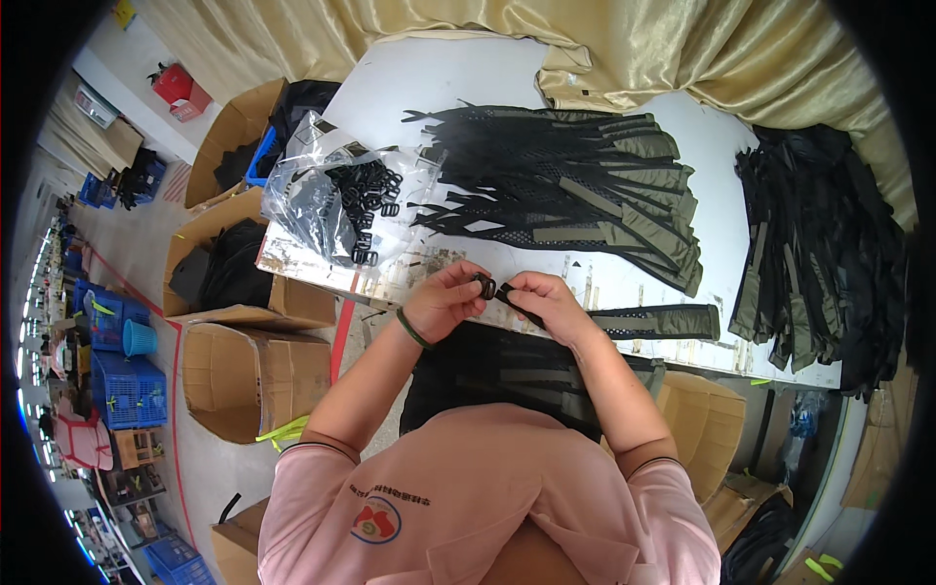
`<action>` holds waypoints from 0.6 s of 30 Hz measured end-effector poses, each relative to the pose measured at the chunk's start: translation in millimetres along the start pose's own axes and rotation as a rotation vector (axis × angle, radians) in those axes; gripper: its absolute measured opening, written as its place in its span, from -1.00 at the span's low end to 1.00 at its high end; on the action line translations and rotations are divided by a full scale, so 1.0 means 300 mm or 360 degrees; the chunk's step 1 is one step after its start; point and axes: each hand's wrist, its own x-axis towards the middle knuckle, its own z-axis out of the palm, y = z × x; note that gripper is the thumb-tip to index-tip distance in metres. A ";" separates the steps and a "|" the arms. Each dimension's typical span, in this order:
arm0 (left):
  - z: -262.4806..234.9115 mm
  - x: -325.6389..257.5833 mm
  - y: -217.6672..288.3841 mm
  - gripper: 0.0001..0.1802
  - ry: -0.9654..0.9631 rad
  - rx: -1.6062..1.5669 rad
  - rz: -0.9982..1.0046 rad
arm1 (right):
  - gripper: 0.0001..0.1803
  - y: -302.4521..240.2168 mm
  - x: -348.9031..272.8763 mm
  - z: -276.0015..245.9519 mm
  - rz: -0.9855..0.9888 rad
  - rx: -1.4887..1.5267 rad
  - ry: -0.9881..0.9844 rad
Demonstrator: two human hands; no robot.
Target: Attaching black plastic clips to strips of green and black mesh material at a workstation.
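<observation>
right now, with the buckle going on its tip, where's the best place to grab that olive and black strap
Probably at the narrow black tip, pinched from above where the right hand already has it. That end tapers and meets the black buckle in the left hand; the wide olive end lies flat on the table edge, too far away to steer the tip.

Both forearms rise from the lower edge and angle inward, so the two hands meet just in front of the chest. The left hand [444, 295] has its fingers curled and its fingertips pinched together, with a dark band around its wrist. The right hand [548, 302] faces it, knuckles up, its fingers likewise pinched closed, fingertips nearly touching the left's.
</observation>
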 end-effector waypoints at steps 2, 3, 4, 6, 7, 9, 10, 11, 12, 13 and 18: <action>0.002 0.008 -0.025 -0.82 -0.0011 -0.0091 -0.0029 | -0.89 0.002 -0.007 0.004 0.0017 0.0019 0.0028; 0.002 0.011 -0.034 -0.83 -0.0023 -0.0158 -0.0055 | -0.90 0.003 -0.010 0.006 -0.0017 0.0060 0.0030; 0.002 0.013 -0.041 -0.83 -0.0015 -0.0226 -0.0066 | -0.90 0.004 -0.012 0.006 0.0005 0.0052 0.0043; 0.006 0.016 -0.050 -0.83 -0.0022 -0.0257 -0.0098 | -0.91 0.005 -0.016 0.006 -0.0064 0.0055 0.0038; 0.008 0.017 -0.053 -0.82 0.0007 -0.0304 -0.0097 | -0.91 0.005 -0.017 0.006 -0.0031 0.0043 0.0056; 0.014 0.019 -0.053 -0.81 -0.0022 -0.0307 -0.0128 | -0.90 0.003 -0.020 0.006 -0.0063 0.0006 0.0016; 0.017 0.019 -0.055 -0.80 0.0008 -0.0331 -0.0117 | -0.90 0.002 -0.022 0.006 -0.0039 -0.0002 0.0031; 0.020 0.020 -0.056 -0.80 -0.0030 -0.0323 -0.0143 | -0.91 0.000 -0.023 0.006 -0.0035 -0.0085 0.0014; 0.023 0.020 -0.057 -0.79 0.0016 -0.0311 -0.0152 | -0.91 -0.001 -0.024 0.006 -0.0061 -0.0156 -0.0010; 0.026 0.020 -0.060 -0.78 0.0061 -0.0315 -0.0146 | -0.91 -0.003 -0.025 0.007 -0.0031 -0.0168 -0.0002; 0.025 0.021 -0.068 -0.77 -0.0025 -0.0319 -0.0180 | -0.91 -0.019 -0.031 0.012 -0.0187 -0.0516 0.0025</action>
